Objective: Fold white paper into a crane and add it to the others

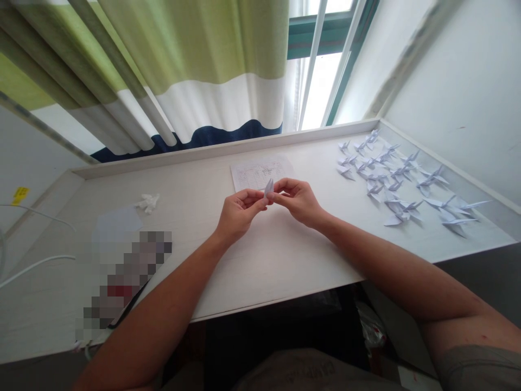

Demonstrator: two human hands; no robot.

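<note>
- In the head view, find a small folded paper piece (269, 188) raised between both hands over the middle of the desk (260, 260), point up and leaning slightly right, near the close edge of a printed sheet (258, 171).
- Note the fingers of the left hand (239, 214), pinched on the lower left part of the piece, thumb nearest the camera.
- Note also the fingers of the right hand (299, 201), thumb and forefinger closed on the right edge; exact contact partly covered.
- Judge the piece as very light, hardly any weight to support, so in need of no more than fingertip pressure.
- Expect stiffness along the creases and thickness low down where layers probably stack; expect the thin tip to bend or crumple easily.
- Take hold low, across the stacked layers, with thumb against forefinger; leave the sharp tip free of squeezing.
- Count on a dry, slightly smooth surface: little risk of slipping, more of tearing or creasing wrongly under a hard pull.
- On the right side of the desk, see many white folded paper figures (401, 214) with spread, pointed parts, probably just as easily crushed.
- To the left, see crumpled white paper (147, 203), well apart from both hands.
</note>
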